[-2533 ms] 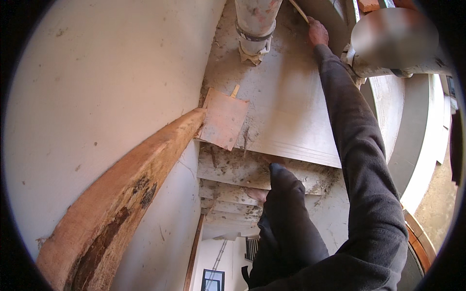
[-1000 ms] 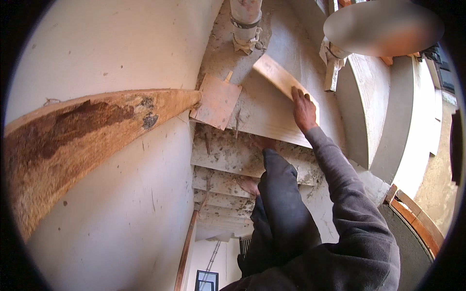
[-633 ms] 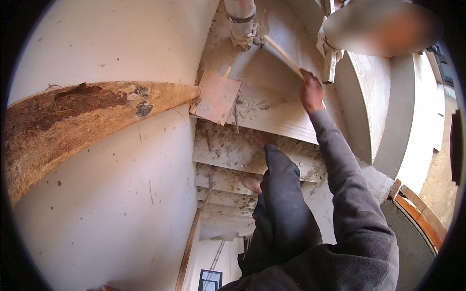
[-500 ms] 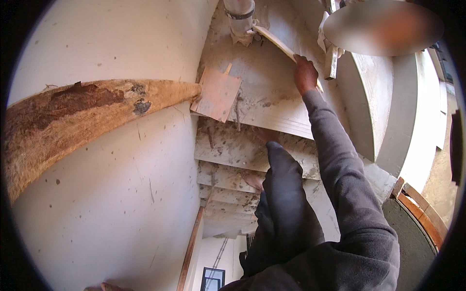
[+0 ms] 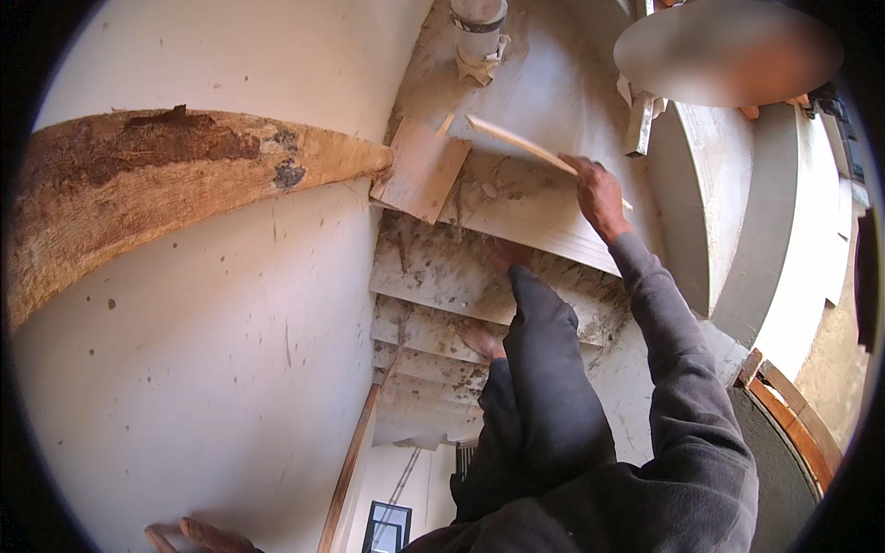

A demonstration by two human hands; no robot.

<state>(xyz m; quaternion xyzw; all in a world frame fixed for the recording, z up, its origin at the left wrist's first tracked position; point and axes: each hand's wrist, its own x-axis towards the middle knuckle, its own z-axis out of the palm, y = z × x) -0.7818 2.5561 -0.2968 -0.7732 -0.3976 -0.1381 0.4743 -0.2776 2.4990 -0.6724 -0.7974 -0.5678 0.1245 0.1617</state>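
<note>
A thin, pale wooden strip [image 5: 514, 140] is in my right hand [image 5: 599, 196], its fingers wrapped around the nearer part. The strip's far end points left, above the stair landing, near a flat reddish wooden board [image 5: 422, 175]. A short sliver of wood [image 5: 445, 123] sticks out behind that board. My left hand [image 5: 210, 537] shows only in part at the lower left edge, its fingers stretched out and apart against the white wall [image 5: 203, 369].
A rough timber beam [image 5: 212, 161] crosses the wall toward the board. Farther off stands a grey pipe [image 5: 479, 41] with a ragged base. Dirty steps [image 5: 433, 267] descend under my feet. Another person [image 5: 728, 55], blurred, is at the upper right beside a metal bar [image 5: 640, 124].
The strip's far end has left the pipe's base and come nearer the board. My right hand has moved nearer, and more of my left hand shows. The view has shifted slightly.
</note>
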